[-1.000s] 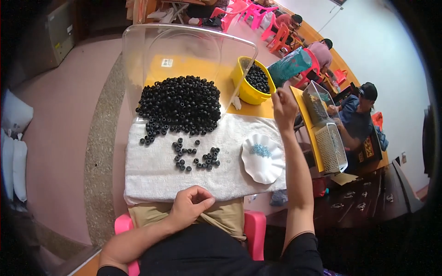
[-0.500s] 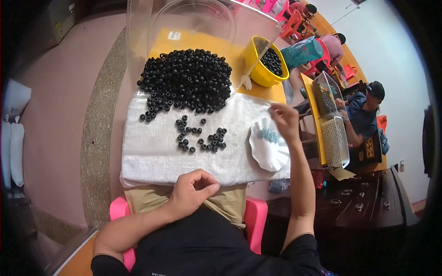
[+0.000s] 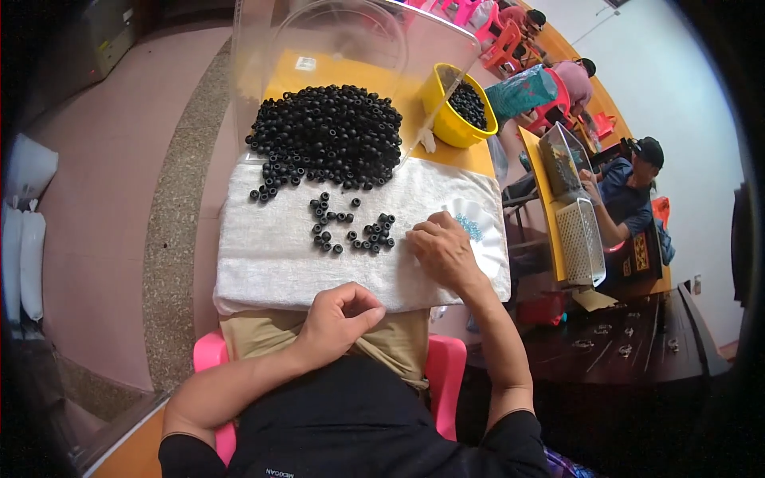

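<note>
On a white towel (image 3: 271,275) lies a loose cluster of small black round parts with holes (image 3: 374,231); a large heap of the same parts (image 3: 331,135) sits beyond it. My right hand (image 3: 444,251) is just right of the cluster, low over the towel, its fingers bent and drawn together. Whatever its fingertips hold, if anything, is hidden. Partly behind that hand is a white scalloped dish (image 3: 492,259) with small bluish clear pieces (image 3: 470,229). My left hand (image 3: 341,320) hovers at the towel's near edge, fingers curled toward the thumb; nothing I can name shows in it.
A clear plastic bin (image 3: 434,36) stands on its side around the heap. To its right, a yellow tub (image 3: 458,131) holds more black parts. At the right, another person (image 3: 629,187) works by a white perforated basket (image 3: 580,243). A pink chair (image 3: 446,374) is under me.
My right hand has come from beyond the dish toward me and left, down beside the black cluster. The left hand stays curled in nearly the same place. The view has shifted slightly.
</note>
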`<state>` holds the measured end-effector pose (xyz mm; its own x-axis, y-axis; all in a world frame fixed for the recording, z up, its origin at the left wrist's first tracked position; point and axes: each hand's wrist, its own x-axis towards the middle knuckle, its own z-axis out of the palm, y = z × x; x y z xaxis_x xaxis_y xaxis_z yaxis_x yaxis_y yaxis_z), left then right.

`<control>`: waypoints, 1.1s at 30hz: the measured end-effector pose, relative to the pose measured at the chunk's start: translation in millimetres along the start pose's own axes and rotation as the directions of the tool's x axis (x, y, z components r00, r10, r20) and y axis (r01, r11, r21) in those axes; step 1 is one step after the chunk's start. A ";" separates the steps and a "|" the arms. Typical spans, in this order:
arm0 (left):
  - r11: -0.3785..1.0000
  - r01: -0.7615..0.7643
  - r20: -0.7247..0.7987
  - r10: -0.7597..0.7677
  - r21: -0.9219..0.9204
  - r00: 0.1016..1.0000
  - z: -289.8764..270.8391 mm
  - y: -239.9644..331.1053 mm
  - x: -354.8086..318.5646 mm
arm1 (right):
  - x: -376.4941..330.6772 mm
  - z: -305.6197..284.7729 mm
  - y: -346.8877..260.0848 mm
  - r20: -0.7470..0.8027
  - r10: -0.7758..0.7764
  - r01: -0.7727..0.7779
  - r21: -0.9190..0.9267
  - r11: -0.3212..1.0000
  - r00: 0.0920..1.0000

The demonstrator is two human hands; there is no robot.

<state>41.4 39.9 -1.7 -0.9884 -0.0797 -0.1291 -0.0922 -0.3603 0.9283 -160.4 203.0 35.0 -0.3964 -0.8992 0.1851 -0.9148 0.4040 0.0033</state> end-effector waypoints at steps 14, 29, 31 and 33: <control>0.998 -0.043 -0.008 0.043 0.035 0.999 -4.1 0.3 2.1 | -12.9 13.5 -22.1 -0.109 -0.011 0.018 0.058 0.998 0.994; 0.995 -0.084 -0.030 0.086 0.043 0.996 -10.4 -11.6 9.9 | -27.3 14.4 -34.3 -0.141 -0.008 0.020 0.088 0.996 0.990; 0.995 -0.101 -0.034 0.101 0.016 0.994 -12.1 -12.2 11.4 | -27.2 12.8 -35.2 -0.136 -0.005 0.016 0.078 0.997 0.991; 0.995 -0.102 -0.039 0.103 0.012 0.994 -13.0 -9.7 12.8 | -28.5 14.2 -33.8 -0.146 0.023 -0.006 0.111 0.994 0.989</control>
<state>31.1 30.3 -16.9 -0.9872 -0.1525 -0.0468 0.0077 -0.3388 0.9408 -119.2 212.6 15.7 -0.4014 -0.8558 0.3263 -0.9152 0.3885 -0.1069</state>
